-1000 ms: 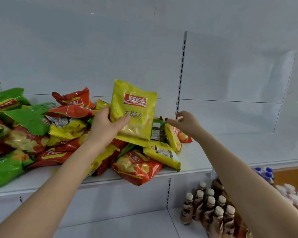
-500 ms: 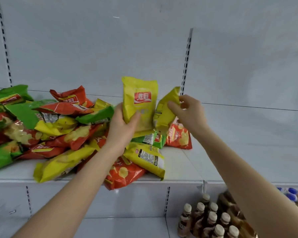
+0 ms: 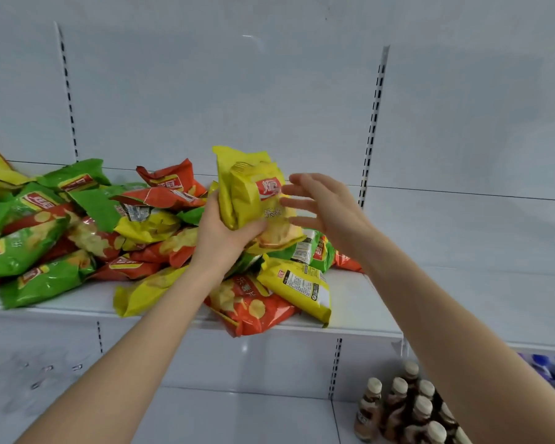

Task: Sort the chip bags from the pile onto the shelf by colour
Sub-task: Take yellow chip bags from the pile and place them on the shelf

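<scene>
Filling most of the view, a white back panel (image 3: 237,91) rises behind the shelving, and dark slotted uprights (image 3: 370,129) run down it. Below it a white shelf (image 3: 359,302) goes across the whole width; its right part is bare metal. On its left and middle part lies the pile of chip bags (image 3: 77,225), green, red-orange and yellow ones mixed together, some hanging a little over the front edge. Under this there is a lower shelf (image 3: 237,418), also white, with brown bottles (image 3: 398,408) with cream caps standing close together at the right, and some blue caps (image 3: 551,366) beside them, blurred.

Above the right end of the pile, the left hand (image 3: 225,238) holds two yellow bags (image 3: 253,193) upright, one in front of the other; its fingers are curled round their lower part and the thumb lies across the front. The right hand (image 3: 327,206) is just beside the bags, its fingers (image 3: 298,203) straight and spread. I cannot tell if the fingertips touch the front bag.
</scene>
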Demonstrator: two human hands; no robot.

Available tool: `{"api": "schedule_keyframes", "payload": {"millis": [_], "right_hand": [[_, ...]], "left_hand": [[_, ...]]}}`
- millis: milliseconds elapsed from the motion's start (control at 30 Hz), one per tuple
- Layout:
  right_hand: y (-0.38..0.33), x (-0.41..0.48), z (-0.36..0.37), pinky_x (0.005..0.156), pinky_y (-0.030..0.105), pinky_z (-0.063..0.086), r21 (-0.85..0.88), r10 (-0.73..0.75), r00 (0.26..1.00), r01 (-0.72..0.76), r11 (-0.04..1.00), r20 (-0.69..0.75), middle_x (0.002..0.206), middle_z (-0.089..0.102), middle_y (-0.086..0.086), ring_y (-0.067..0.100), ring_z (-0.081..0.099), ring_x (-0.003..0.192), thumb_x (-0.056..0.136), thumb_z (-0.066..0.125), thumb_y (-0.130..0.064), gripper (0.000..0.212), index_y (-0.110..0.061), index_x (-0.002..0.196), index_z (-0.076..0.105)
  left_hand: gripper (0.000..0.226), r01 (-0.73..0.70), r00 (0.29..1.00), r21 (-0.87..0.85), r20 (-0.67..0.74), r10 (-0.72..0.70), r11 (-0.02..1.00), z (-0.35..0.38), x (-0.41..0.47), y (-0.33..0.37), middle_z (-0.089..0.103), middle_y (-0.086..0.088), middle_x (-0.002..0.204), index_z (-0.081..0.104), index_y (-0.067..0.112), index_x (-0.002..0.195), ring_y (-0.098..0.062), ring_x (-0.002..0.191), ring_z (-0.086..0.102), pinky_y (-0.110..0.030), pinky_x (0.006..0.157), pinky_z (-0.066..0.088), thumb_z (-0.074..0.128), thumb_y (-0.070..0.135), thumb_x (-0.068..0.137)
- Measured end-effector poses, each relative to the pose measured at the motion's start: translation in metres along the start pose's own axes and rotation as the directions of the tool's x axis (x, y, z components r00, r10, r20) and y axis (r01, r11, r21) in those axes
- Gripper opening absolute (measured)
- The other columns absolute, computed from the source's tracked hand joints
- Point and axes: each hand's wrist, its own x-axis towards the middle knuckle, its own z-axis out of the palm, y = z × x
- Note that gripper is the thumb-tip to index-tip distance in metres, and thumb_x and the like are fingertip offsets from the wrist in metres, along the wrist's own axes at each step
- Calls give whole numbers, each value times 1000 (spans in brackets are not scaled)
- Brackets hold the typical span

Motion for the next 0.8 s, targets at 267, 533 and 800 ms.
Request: {"api": "schedule_keyframes", "payload": {"millis": [267,533,800], "right_hand": [[62,2,-26,89,29,43,-804,69,997,-16,594,31,124,59,9,22,55,113,85,63,-39,50,-7,124,55],[100,2,-31,92,33,45,-799,294,955,-201,567,-32,131,50,8,22,50,116,73,68,-56,81,-8,133,43],[75,-16,-51,49,19,42,-267,81,936,-179,947,-343,67,56,3,8,55,55,82,68,-32,30,-3,89,64]], "left_hand": [[60,20,999,-78,-46,-23,997,-45,10,0,60,11,110,44,23,124,-7,102,59,-29,85,50,75,6,76],[57,29,1000,-90,7,-29,996,-61,6,-4,60,12,110,44,30,118,-6,101,59,-25,80,50,76,8,76],[62,14,1000,-73,-1,-14,997,-57,0,-2,56,15,107,42,23,127,2,96,55,-16,76,46,75,7,77]]}}
